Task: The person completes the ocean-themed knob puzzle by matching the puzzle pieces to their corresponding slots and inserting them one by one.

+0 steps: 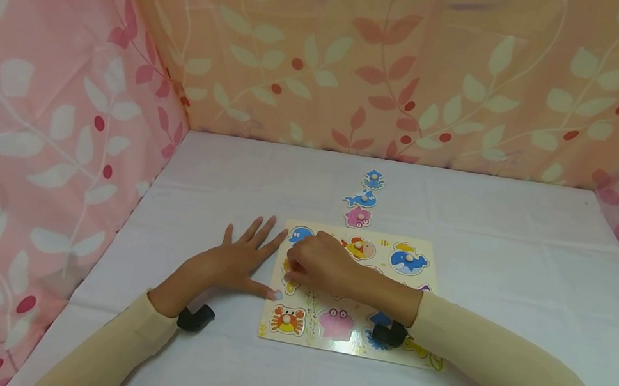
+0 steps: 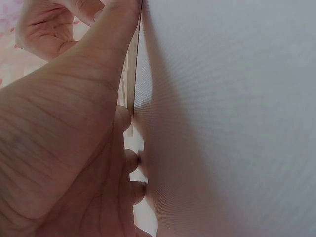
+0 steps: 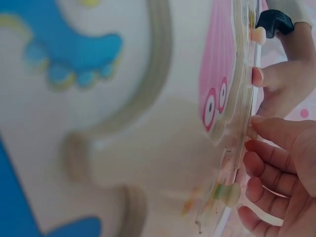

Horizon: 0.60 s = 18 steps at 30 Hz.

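Observation:
A wooden peg puzzle board (image 1: pixel 345 347) lies on the white cloth. Over its left side is my right hand (image 1: pixel 321 262), thumb and forefinger pinching the small knob of a yellow puzzle piece (image 1: pixel 290 287), mostly hidden under the hand. In the right wrist view the fingertips (image 3: pixel 256 126) meet at that knob. My left hand (image 1: pixel 237 261) rests with spread fingers on the cloth, its thumb at the board's left edge. A crab piece (image 1: pixel 286 322), a fish piece (image 1: pixel 359 249) and a whale piece (image 1: pixel 408 261) sit in the board.
Beyond the board, a blue squid-like piece (image 1: pixel 373 179), a blue finned piece (image 1: pixel 363 199) and a pink piece (image 1: pixel 357 217) lie in a column. The pink printed recess (image 1: pixel 336 325) shows no knob. Patterned curtains (image 1: pixel 326 60) enclose the table.

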{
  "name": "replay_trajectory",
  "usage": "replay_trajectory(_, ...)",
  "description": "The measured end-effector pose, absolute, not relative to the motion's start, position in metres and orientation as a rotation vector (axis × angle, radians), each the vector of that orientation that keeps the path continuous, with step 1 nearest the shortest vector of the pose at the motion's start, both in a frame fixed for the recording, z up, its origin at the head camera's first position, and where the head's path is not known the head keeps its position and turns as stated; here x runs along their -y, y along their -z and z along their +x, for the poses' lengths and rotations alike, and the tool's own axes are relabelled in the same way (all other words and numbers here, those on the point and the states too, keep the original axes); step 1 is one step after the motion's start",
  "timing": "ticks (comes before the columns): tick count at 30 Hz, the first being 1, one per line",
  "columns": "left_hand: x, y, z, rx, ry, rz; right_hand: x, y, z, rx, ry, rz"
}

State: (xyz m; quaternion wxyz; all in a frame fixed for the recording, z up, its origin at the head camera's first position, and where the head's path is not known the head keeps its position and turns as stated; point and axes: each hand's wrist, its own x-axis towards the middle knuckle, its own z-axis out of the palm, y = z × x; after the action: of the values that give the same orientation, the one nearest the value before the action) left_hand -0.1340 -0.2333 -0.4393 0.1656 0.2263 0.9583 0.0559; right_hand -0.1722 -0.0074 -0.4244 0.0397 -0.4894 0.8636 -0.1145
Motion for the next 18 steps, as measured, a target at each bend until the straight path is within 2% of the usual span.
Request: replay_trajectory(18, 0.2347, 0.442, -0.1354, -2.731, -0.152, 0.645, 0.0086, 0.42, -0.1691, -2.683, 0.305, -1.528)
